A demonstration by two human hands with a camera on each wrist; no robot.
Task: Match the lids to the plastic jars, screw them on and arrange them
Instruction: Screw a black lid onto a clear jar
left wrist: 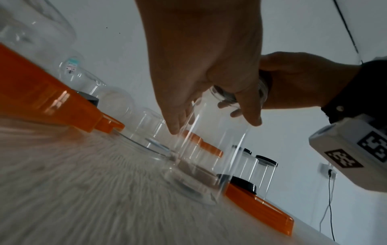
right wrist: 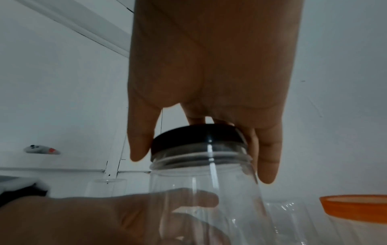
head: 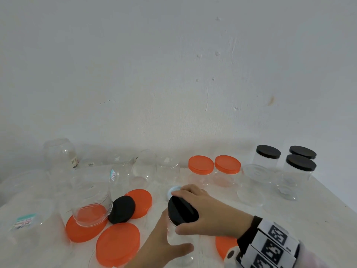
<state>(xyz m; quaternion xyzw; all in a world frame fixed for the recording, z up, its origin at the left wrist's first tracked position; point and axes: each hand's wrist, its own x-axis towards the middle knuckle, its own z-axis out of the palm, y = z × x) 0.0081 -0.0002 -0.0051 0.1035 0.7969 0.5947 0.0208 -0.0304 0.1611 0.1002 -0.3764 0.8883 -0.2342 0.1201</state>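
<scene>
Right hand: our right hand point(head: 207, 210) caps the black lid point(head: 181, 210), thumb and fingers curled round its rim.
Left hand: our left hand point(head: 164, 242) wraps the clear jar point(head: 177, 246), fingers and thumb clasped round its body.
Jar position: it stands near the front of the white table point(head: 318, 206), between loose orange lids point(head: 117, 244).
Right wrist view only: the jar's neck threads point(right wrist: 201, 160) still show below the lid, which sits tilted.
Left wrist view only: the jar's base point(left wrist: 194, 190) rests on the table.
Head view only: three black-lidded jars point(head: 267, 158) and two orange-lidded jars point(head: 201, 169) stand at the back right; a spare black lid point(head: 121, 209) lies left.
</scene>
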